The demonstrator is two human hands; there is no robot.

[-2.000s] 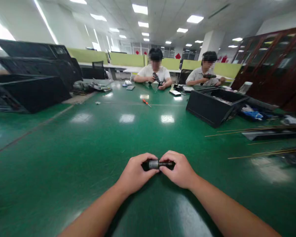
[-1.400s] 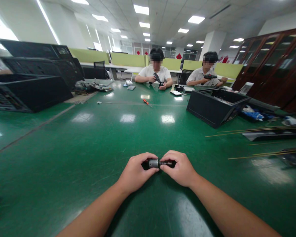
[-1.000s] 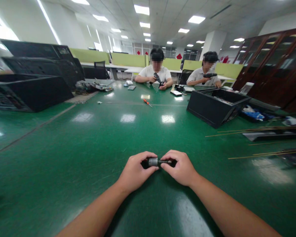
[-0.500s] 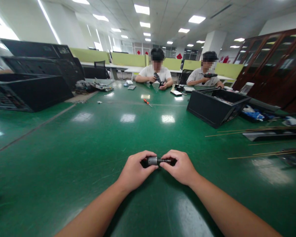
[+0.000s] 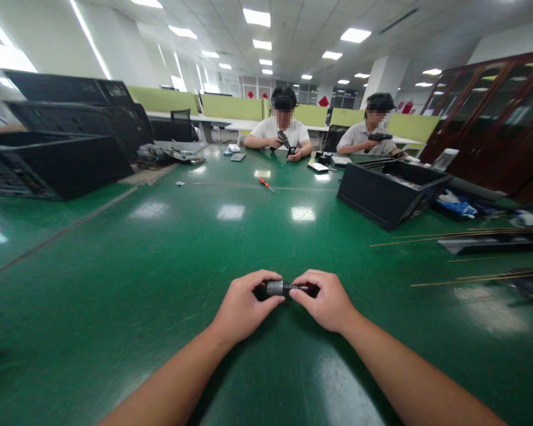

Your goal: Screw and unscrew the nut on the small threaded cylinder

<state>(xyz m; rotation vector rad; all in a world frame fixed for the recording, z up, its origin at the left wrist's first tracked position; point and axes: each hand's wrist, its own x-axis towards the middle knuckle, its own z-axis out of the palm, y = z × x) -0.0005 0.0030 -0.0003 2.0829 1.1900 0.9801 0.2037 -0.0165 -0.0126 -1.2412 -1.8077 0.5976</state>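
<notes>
The left hand is curled around a silver metal cylinder, thumb and fingers pressing its sides. The right hand pinches the dark ringed shaft at the cylinder's right end; both parts lie in line between the two hands, low over the green worktop at its near side. Farther off to the right stands an open-topped black box with pale, jumbled contents visible inside, too small to make out. A blue and white bundle lies just beside it. At the far left, another black case has its open side up; its interior is too dark to read. An orange-handled screwdriver lies between these two containers, well apart from both.
</notes>
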